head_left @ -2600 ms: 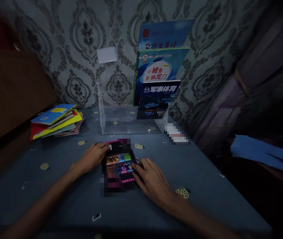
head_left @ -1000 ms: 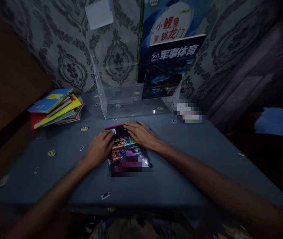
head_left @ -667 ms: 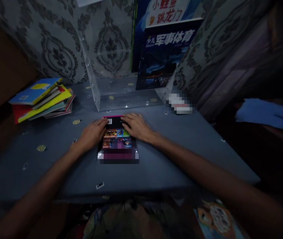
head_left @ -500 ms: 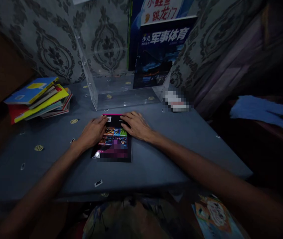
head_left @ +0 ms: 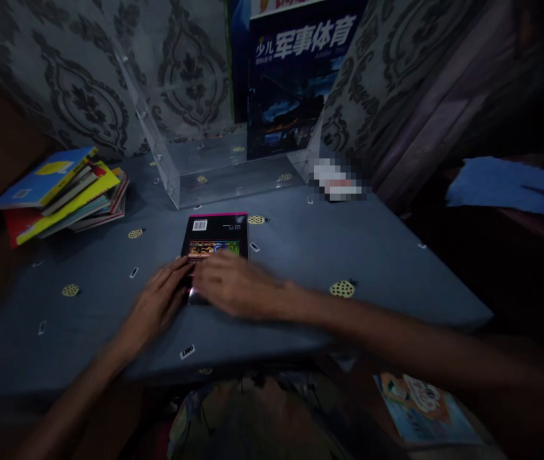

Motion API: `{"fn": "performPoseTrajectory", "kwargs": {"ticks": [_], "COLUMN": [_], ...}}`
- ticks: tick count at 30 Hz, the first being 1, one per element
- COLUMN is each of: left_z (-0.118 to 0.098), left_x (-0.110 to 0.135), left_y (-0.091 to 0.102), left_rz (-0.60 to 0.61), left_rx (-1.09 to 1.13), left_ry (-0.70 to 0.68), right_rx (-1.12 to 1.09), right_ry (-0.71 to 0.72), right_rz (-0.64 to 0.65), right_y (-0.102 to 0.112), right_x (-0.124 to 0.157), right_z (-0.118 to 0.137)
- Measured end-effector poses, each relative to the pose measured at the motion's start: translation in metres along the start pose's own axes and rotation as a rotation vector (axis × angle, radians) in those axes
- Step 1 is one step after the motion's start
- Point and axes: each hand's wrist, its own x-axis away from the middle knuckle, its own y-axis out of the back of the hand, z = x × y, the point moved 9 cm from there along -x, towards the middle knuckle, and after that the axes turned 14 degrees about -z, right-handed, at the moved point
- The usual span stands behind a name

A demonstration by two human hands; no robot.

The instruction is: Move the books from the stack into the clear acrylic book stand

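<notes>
A dark book (head_left: 214,229) lies flat on the table, its back cover up, with a white barcode, a pink top edge and a row of small colour pictures. My left hand (head_left: 159,297) rests at the book's lower left edge, fingers stretched out and touching it. Across the lower half of the cover lies my right hand (head_left: 241,284), somewhat blurred, its fingers extended toward the left fingertips and hiding that part of the book. Neither hand is wrapped round anything.
A clear acrylic stand (head_left: 176,188) at the back holds an upright dark blue book (head_left: 295,89). On the left is a stack of books (head_left: 61,191). A pixelated item (head_left: 336,182) sits right of the stand. Another book (head_left: 428,409) lies below the table's front edge.
Both hands have slid from the book's upper part down toward its lower half, the right one also leftward across the cover. The barcode and top edge are now uncovered. The view has shifted slightly.
</notes>
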Motion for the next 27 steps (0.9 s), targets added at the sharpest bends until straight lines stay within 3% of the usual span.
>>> {"fn": "performPoseTrajectory", "kwargs": {"ticks": [3,6,11,14,17,22,27], "left_z": [0.003,0.004,0.004,0.0,-0.012,-0.024,-0.027], "left_x": [0.004,0.006,0.006,0.007,0.008,0.01,0.013], "left_y": [0.001,-0.003,-0.005,-0.004,-0.007,-0.017,-0.019], "left_rz": [-0.017,-0.006,-0.035,-0.069,-0.053,0.036,0.052], "left_rx": [-0.007,-0.019,-0.061,-0.102,-0.131,-0.174,-0.178], "left_ry": [0.0,0.004,-0.044,-0.081,-0.156,-0.234,-0.23], "right_rx": [-0.153,-0.308,-0.735,-0.878,-0.732,-0.25,-0.064], "right_ry": [0.2,0.179,-0.191,-0.408,-0.485,-0.405,-0.403], "right_rz": [0.098,0.121,-0.05,-0.111,-0.168,-0.121,-0.045], "right_y": [-0.007,0.0,0.035,0.042,0.041,0.02,0.008], "right_x": [0.012,0.029,0.051,0.058,0.053,0.031,0.029], "right_z": [0.047,0.05,0.008,-0.023,-0.062,-0.118,-0.128]}}
